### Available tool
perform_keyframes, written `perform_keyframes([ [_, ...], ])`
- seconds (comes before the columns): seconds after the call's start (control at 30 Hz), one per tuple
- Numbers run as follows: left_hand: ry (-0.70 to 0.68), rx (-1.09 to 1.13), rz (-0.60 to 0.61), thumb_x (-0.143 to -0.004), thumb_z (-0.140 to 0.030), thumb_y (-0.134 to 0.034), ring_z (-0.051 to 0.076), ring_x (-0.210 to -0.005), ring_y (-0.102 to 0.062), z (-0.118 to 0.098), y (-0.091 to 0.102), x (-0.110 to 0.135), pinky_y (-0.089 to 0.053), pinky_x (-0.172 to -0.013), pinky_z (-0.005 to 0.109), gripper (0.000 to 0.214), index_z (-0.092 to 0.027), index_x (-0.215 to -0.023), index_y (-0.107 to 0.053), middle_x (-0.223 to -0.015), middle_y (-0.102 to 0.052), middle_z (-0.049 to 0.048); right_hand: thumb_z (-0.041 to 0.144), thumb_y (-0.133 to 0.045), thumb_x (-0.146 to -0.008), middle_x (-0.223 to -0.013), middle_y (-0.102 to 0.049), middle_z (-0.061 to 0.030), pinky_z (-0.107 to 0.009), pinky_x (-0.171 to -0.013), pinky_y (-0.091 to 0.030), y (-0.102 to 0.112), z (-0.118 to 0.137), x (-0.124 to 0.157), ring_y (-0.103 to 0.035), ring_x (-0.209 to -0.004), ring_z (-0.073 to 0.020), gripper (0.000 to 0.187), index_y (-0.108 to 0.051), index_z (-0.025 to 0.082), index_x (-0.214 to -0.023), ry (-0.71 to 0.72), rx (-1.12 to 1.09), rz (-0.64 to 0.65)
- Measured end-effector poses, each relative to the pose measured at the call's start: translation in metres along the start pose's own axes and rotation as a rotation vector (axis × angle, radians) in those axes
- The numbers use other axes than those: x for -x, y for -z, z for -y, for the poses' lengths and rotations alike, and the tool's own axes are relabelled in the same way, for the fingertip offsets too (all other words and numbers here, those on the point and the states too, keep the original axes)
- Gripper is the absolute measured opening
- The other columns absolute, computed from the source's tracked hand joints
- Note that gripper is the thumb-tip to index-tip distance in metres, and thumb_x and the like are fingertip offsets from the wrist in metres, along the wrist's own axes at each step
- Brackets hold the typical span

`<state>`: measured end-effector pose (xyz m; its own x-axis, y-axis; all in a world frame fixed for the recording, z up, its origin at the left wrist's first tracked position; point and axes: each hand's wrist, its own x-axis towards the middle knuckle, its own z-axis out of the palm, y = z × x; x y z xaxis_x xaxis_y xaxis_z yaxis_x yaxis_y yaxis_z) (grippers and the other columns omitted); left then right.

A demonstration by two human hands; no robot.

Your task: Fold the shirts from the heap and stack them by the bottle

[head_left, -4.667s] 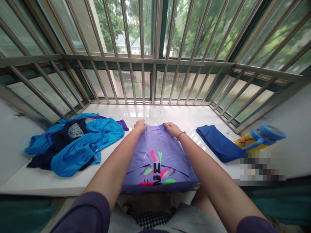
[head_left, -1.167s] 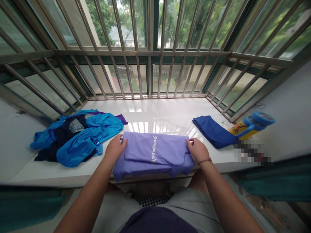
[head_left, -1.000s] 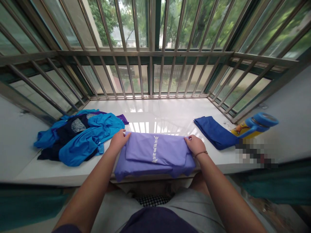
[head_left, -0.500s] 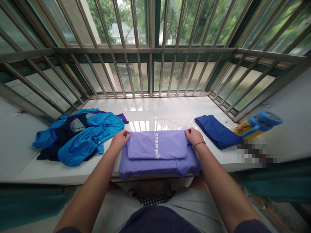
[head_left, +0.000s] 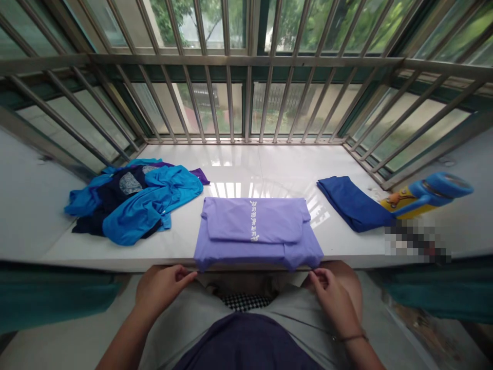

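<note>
A lilac shirt (head_left: 231,221) lies folded on the white sill, with a column of white lettering down its upper flap. The lower layer of the shirt reaches the sill's front edge and hangs slightly over it. My left hand (head_left: 164,290) is low, just off the shirt's front left corner, thumb and fingers apart with nothing visible between them. By the front right corner is my right hand (head_left: 335,295), wearing a thin bracelet, its fingers half bent and parted. Whether its fingertips touch the cloth is hard to see.
To the left lies a loose heap of blue, navy and purple clothes (head_left: 154,198). A folded dark blue garment (head_left: 348,205) rests at right beside a yellow and blue bottle (head_left: 427,192) and a blurred-out item. Metal bars (head_left: 246,108) close off the window behind.
Both hands have left the shirt's far corners and come back towards me to its near corners. The upper flap lies flat without them. The view has tilted down slightly.
</note>
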<state>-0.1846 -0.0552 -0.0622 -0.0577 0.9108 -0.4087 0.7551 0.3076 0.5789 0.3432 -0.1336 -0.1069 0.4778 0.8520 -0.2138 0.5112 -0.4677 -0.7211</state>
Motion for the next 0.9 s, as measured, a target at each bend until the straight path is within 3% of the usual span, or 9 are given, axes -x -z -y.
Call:
perform_keyframes([
  [0.1, 0.010, 0.183, 0.006, -0.068, -0.073, -0.078, 0.035, -0.095, -0.077, -0.005, -0.024, -0.003, -0.055, -0.081, 0.037, 0.059, -0.021, -0.097, -0.082, -0.097, -0.083, 0.0132, 0.063, -0.081, -0.072, -0.100, -0.080, -0.0115, -0.035, -0.065, -0.058, -0.023, 0.009, -0.001, -0.076, -0.085, -0.0289, 0.051, -0.070, 0.023, -0.102, -0.283, -0.331, 0.144],
  [0.17, 0.057, 0.361, 0.049, -0.065, -0.075, -0.079, 0.036, -0.097, -0.076, -0.012, -0.035, -0.008, -0.057, -0.079, 0.037, 0.065, -0.019, -0.098, -0.080, -0.102, -0.083, 0.0146, 0.059, -0.086, -0.071, -0.107, -0.080, -0.0112, -0.033, -0.063, -0.058, -0.032, 0.021, -0.004, -0.075, -0.085, -0.0260, 0.051, -0.071, 0.022, -0.103, -0.445, -0.646, 0.253],
  [0.23, 0.087, 0.512, 0.078, -0.064, -0.078, -0.081, 0.033, -0.094, -0.075, -0.018, -0.040, -0.009, -0.057, -0.076, 0.036, 0.067, -0.019, -0.095, -0.078, -0.100, -0.081, 0.0124, 0.052, -0.089, -0.070, -0.099, -0.079, -0.0066, -0.030, -0.063, -0.058, -0.034, 0.032, -0.006, -0.073, -0.082, -0.0218, 0.047, -0.070, 0.023, -0.101, -0.514, -0.893, 0.264],
  [0.3, 0.084, 0.627, 0.073, -0.062, -0.079, -0.083, 0.029, -0.089, -0.072, -0.021, -0.037, -0.005, -0.057, -0.076, 0.034, 0.065, -0.020, -0.089, -0.076, -0.092, -0.079, 0.0077, 0.043, -0.091, -0.069, -0.085, -0.074, -0.0012, -0.027, -0.062, -0.057, -0.029, 0.037, -0.006, -0.071, -0.077, -0.0190, 0.040, -0.067, 0.024, -0.096, -0.525, -1.005, 0.187],
  [0.4, 0.058, 0.732, 0.050, -0.063, -0.080, -0.085, 0.024, -0.082, -0.068, -0.022, -0.023, 0.007, -0.058, -0.078, 0.032, 0.063, -0.021, -0.080, -0.070, -0.082, -0.072, 0.0020, 0.039, -0.090, -0.070, -0.081, -0.072, 0.0000, -0.026, -0.060, -0.057, -0.014, 0.036, -0.001, -0.070, -0.074, -0.0186, 0.035, -0.068, 0.023, -0.092, -0.483, -1.062, 0.072],
  [0.6, 0.034, 0.786, 0.043, -0.074, -0.079, -0.083, 0.020, -0.080, -0.065, -0.024, -0.006, 0.029, -0.055, -0.076, 0.030, 0.061, -0.021, -0.089, -0.072, -0.085, -0.073, 0.0022, 0.052, -0.088, -0.079, -0.095, -0.079, -0.0016, -0.030, -0.072, -0.063, 0.020, 0.025, 0.016, -0.074, -0.088, -0.0209, 0.034, -0.074, 0.025, -0.093, -0.218, -0.963, -0.071],
  [0.73, 0.101, 0.779, 0.069, -0.069, -0.082, -0.081, 0.022, -0.079, -0.069, -0.028, -0.011, 0.034, -0.055, -0.073, 0.030, 0.064, -0.023, -0.088, -0.069, -0.080, -0.073, 0.0005, 0.053, -0.087, -0.076, -0.097, -0.080, -0.0038, -0.031, -0.070, -0.064, 0.021, 0.018, 0.017, -0.076, -0.095, -0.0248, 0.033, -0.075, 0.024, -0.089, -0.258, -0.818, -0.174],
  [0.9, 0.137, 0.818, 0.084, -0.069, -0.075, -0.086, 0.020, -0.071, -0.069, -0.023, -0.015, 0.038, -0.053, -0.066, 0.028, 0.061, -0.024, -0.093, -0.065, -0.074, -0.072, -0.0023, 0.046, -0.089, -0.075, -0.094, -0.082, -0.0049, -0.044, -0.087, -0.069, 0.020, 0.021, 0.021, -0.080, -0.096, -0.0274, 0.030, -0.072, 0.023, -0.081, -0.267, -0.927, -0.033],
])
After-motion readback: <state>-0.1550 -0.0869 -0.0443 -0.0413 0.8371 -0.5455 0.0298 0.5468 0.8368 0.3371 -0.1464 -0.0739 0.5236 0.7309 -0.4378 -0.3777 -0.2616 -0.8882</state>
